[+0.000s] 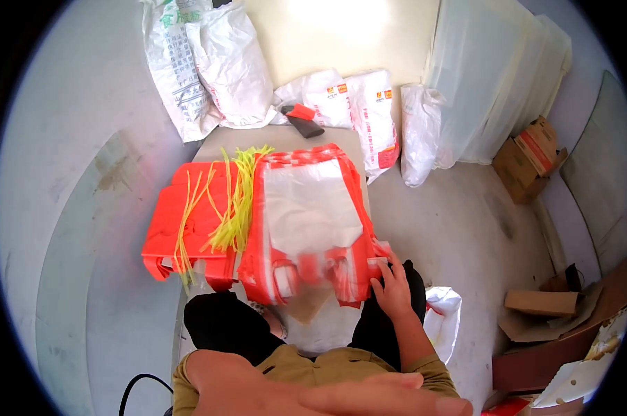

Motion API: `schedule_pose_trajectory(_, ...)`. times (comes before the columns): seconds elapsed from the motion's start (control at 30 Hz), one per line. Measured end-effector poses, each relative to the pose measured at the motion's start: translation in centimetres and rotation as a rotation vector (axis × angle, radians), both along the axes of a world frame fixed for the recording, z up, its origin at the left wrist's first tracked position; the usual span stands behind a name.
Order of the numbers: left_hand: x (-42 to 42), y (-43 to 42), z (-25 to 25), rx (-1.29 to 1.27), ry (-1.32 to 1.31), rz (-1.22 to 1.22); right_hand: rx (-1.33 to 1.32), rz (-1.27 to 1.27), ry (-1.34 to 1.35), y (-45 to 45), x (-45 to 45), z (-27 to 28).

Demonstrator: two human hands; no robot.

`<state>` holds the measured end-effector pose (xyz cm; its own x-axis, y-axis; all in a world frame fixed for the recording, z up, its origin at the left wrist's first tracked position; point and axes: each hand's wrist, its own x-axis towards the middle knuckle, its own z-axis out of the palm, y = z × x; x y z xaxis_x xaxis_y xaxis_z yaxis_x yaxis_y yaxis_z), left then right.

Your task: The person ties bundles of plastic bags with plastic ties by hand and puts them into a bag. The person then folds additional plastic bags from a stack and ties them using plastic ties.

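A stack of red and clear plastic bags [313,208] lies on the low table over my knees, its handles hanging at the near edge. My right hand [394,286] touches the stack's near right corner, fingers bent around the edge. Close to the camera, in front of my body, my left hand [369,396] is stretched out flat, with nothing seen in it. Left of the clear stack sits a pile of red bags [189,208], and yellow ties [238,208] are strewn over its right side.
White sacks [234,69] lean at the back, beside a dark tool with a red part [304,123]. Cardboard boxes [525,163] stand at the right wall, with more cardboard [542,303] at the lower right. A white bag [443,319] is on the floor by my right knee.
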<state>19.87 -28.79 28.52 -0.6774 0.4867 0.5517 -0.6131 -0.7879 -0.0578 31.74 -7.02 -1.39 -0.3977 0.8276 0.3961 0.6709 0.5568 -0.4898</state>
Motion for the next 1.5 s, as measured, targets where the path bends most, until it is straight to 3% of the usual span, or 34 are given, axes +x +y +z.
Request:
schedule_pose_trajectory(0.1, -1.0, 0.4, 0.5, 0.028, 0.166, -0.012, 0.015, 0.008, 0.007, -0.1, -0.2, 0.3)
schedule_pose_trajectory(0.2, -5.7, -1.3, 2.9, -0.142, 0.493, -0.206, 0.040, 0.012, 0.011, -0.2, -0.1, 0.1)
schedule_pose_trajectory(0.3, -7.4, -0.8, 1.9, -0.071, 0.662, -0.253, 0.040, 0.025, 0.023, -0.1, -0.1, 0.2)
schedule_pose_trajectory(0.4, -4.3, 0.7, -1.0, 0.124, 0.414, -0.102, 0.019, 0.024, 0.022, 0.0, -0.1, 0.3)
schedule_pose_trajectory(0.5, -1.3, 1.1, 1.8, 0.000, 0.201, 0.023, 0.029, 0.014, 0.004, 0.1, 0.0, -0.1)
schedule_pose_trajectory(0.6, -1.0, 2.0, 2.4, 0.123, 0.134, 0.022, 0.033, 0.018, 0.000, 0.1, -0.1, 0.0)
schedule_pose_trajectory(0.7, -3.4, 4.6, -0.9, 0.371, 0.309, 0.024, 0.025, 0.023, 0.003, 0.0, -0.1, 0.2)
schedule_pose_trajectory(0.8, -5.0, 4.4, -1.6, 0.411, 0.401, -0.079, 0.030, 0.034, 0.011, 0.1, -0.1, 0.3)
schedule_pose_trajectory(0.97, -5.5, -2.7, 1.7, -0.230, 0.423, -0.213, 0.054, 0.029, 0.007, 0.1, -0.1, 0.1)
schedule_pose_trajectory(1.07, -8.4, -0.3, 0.4, -0.028, 0.603, -0.301, 0.040, 0.024, -0.007, 0.1, -0.2, 0.2)
schedule_pose_trajectory(1.2, -6.2, 3.7, -2.4, 0.335, 0.477, -0.162, 0.071, 0.035, 0.000, 0.1, -0.1, 0.0)
schedule_pose_trajectory(1.5, -6.1, 2.7, -0.8, 0.259, 0.413, -0.239, 0.068, 0.026, -0.002, 0.1, 0.0, 0.0)
